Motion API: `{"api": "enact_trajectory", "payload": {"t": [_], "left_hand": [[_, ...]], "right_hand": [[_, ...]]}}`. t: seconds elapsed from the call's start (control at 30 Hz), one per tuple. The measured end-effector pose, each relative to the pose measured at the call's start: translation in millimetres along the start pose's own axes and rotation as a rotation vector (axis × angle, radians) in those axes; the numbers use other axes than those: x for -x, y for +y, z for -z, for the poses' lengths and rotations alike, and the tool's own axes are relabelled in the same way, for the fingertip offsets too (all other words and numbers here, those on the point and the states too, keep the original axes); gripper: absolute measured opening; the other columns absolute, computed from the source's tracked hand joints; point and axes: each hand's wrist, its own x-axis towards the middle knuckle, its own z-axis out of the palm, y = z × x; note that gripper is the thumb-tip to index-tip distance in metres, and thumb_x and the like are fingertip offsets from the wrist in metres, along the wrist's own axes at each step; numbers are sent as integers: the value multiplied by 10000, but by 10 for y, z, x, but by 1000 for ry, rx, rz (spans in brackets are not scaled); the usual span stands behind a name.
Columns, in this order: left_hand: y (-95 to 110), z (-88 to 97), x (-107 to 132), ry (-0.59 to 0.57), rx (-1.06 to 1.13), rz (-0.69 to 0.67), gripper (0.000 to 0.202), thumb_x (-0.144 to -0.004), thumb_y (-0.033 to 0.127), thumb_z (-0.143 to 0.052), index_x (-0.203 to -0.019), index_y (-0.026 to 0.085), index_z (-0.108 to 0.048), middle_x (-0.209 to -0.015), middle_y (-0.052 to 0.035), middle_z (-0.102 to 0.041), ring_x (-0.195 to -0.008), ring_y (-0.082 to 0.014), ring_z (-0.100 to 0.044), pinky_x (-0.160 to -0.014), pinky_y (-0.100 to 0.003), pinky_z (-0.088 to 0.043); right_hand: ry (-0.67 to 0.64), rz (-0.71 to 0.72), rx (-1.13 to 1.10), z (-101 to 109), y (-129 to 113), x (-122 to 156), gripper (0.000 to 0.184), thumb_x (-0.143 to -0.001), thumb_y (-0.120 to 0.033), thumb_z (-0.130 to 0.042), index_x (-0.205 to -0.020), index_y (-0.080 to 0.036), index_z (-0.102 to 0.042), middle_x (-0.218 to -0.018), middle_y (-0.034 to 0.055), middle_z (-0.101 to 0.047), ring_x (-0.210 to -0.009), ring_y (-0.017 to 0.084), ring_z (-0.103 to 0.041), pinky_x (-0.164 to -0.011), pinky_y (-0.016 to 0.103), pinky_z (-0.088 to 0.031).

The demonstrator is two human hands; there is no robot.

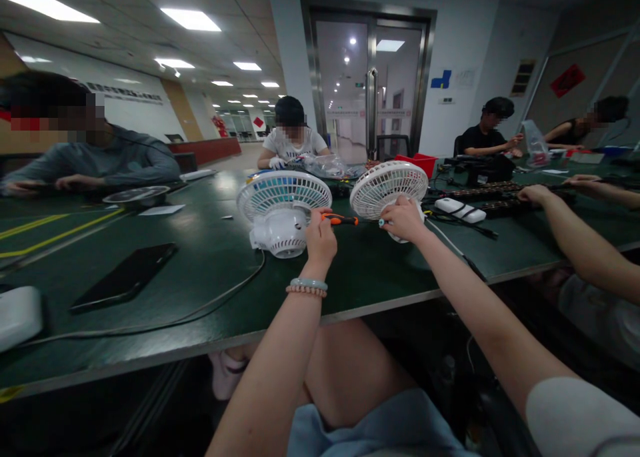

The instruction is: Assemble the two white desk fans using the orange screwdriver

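My left hand (321,238) is closed round an orange and black screwdriver (345,220) whose shaft points right. Just beside that hand stands a white fan (280,232), its motor housing towards me and blue blades showing through the cage. In my right hand (404,218), the fingers pinch a small piece with a pale blue end (382,223), close to the screwdriver's tip. Whether the tip touches it I cannot tell. A second white fan (387,180) stands right behind my right hand, which partly hides its base.
A black phone (125,277) and a grey cable (220,297) lie on the green table (200,240). To the right are a white box-shaped device (460,210) and a red bin (417,164). A co-worker's arms (575,227) reach in at the right; other people sit around the table.
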Motion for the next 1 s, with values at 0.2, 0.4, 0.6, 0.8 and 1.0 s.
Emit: {"api": "enact_trajectory", "payload": {"t": [0.2, 0.4, 0.6, 0.8, 1.0], "left_hand": [[42, -9, -4, 18, -76, -17, 357, -903, 460, -290, -880, 179, -509, -666, -9, -521, -570, -129, -483, -566, -265, -354], [46, -12, -10, 23, -112, -14, 404, -901, 513, -264, -860, 182, -492, -651, -6, -506, -556, -131, -468, -544, -262, -323], [64, -18, -25, 38, -90, -20, 425, -900, 506, -279, -923, 173, -541, -721, -26, -555, -617, -137, -496, -595, -266, -363], [102, 5, -19, 16, -18, -28, 374, -905, 401, -303, -1079, 188, -557, -901, -57, -601, -697, -137, -527, -638, -265, -409], [67, -1, -31, 25, 47, 34, 379, -888, 283, -256, -1080, 166, -561, -811, -50, -583, -587, -126, -483, -567, -273, -403]], "right_hand": [[-18, 8, 13, 22, -1, 8, 264, -833, -388, -493, -926, -264, -708, -1110, 8, -653, -1000, 271, -398, -783, 407, -257], [-27, 12, 32, 27, -10, 6, 256, -833, -374, -494, -934, -266, -703, -1101, 20, -651, -1034, 283, -389, -797, 420, -250], [-31, 15, 33, 34, -19, 4, 258, -838, -365, -486, -924, -250, -701, -1104, 26, -652, -1032, 283, -394, -801, 422, -253], [-36, 8, 22, 29, -25, -1, 261, -830, -364, -492, -935, -258, -705, -1117, 24, -648, -1044, 287, -389, -808, 427, -258], [-22, 12, 19, 23, -32, -3, 259, -835, -351, -479, -919, -259, -706, -1112, 19, -651, -1034, 285, -398, -805, 430, -259]]}}
